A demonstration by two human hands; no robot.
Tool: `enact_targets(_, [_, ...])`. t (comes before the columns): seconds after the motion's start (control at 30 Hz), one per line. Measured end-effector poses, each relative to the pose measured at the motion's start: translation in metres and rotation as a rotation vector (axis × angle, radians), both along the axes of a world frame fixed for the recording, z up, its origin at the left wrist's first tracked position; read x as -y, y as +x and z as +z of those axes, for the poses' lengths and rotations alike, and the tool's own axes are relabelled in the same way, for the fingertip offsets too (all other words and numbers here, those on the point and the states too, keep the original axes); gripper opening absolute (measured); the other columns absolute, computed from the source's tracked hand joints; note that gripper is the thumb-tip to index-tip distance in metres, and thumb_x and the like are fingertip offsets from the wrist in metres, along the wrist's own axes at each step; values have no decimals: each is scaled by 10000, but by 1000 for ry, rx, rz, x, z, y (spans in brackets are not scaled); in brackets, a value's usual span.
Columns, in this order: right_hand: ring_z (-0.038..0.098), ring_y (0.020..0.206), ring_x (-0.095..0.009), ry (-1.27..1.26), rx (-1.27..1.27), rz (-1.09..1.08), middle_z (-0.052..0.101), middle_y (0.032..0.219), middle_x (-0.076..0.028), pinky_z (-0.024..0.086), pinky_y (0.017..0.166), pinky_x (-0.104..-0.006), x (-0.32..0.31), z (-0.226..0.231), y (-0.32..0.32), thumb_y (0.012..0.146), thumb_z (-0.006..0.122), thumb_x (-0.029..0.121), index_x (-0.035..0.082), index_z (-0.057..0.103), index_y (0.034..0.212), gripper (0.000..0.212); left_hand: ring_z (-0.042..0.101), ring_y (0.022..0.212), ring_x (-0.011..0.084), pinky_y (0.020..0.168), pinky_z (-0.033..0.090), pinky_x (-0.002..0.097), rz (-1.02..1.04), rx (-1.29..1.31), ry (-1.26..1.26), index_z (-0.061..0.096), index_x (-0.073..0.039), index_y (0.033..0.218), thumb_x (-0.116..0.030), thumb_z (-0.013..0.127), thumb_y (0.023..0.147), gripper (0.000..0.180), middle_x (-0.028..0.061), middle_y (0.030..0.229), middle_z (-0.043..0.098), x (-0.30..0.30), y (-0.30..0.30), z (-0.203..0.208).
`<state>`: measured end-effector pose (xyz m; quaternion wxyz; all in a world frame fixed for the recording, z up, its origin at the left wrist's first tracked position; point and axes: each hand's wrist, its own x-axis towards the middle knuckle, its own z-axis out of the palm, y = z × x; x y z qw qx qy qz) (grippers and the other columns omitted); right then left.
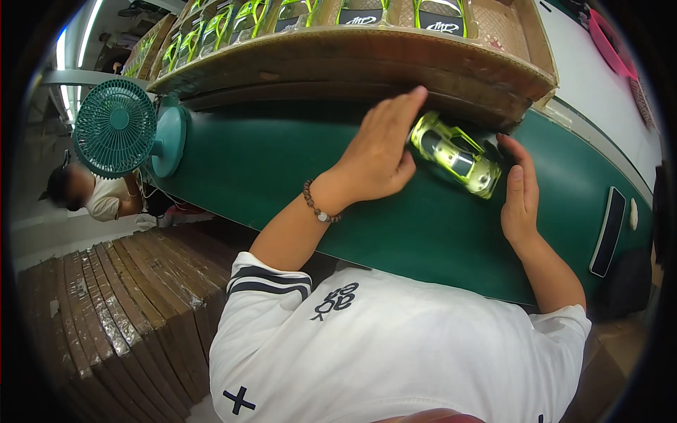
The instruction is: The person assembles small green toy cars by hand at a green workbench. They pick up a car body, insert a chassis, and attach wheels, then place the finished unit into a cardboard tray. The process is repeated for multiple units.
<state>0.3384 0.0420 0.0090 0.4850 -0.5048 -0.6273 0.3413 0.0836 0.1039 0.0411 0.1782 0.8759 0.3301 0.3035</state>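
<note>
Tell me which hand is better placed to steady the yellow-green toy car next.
Probably the left hand: it sits close by one end of the toy car, perhaps touching. The right hand stands open, with green table showing between it and the car.

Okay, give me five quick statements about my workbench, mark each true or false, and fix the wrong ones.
1. The green toy car is between the left hand and the right hand. True.
2. The fan stands on the person's right. False: the fan is on the left.
3. A beaded bracelet circles the left wrist. True.
4. The cardboard box beyond the hands is closed. False: the cardboard box is open, showing green-and-black pieces.
5. A flat dark device lies right of the right hand. True.
</note>
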Motion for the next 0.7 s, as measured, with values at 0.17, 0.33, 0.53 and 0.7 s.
enact_targets(0.17, [435,1217,-241,-5,33,-6,486,1287,-140,299,1041,-332,1,0,2,1006,357,317,8,452,1306,441,487,1201,315,1010,377,356,158,167,-21,306,14,1393,43,520,715,712,190,1312,488,0,-3,-3])
enact_targets(0.33, [447,1204,-287,-75,94,36,483,1288,-164,318,1031,-367,1,0,4,913,557,280,25,457,1302,476,437,1243,326,1032,357,404,-129,126,-319,429,-39,1348,-212,724,759,681,192,1351,442,-1,0,12])
enact_targets(0.53, [453,1170,-356,156,447,194,506,1256,-155,344,1003,-423,8,17,-5,670,782,300,49,454,1283,739,427,1208,321,1002,356,420,-169,-138,11,645,-93,1083,-401,830,596,605,168,1360,444,0,7,0])
enact_targets(0.7, [547,978,-310,139,439,142,614,1052,-117,397,887,-426,6,16,-14,720,741,233,46,571,1159,506,503,1100,269,945,375,396,-209,-28,71,697,-99,838,-297,812,627,312,108,1186,583,6,15,10])
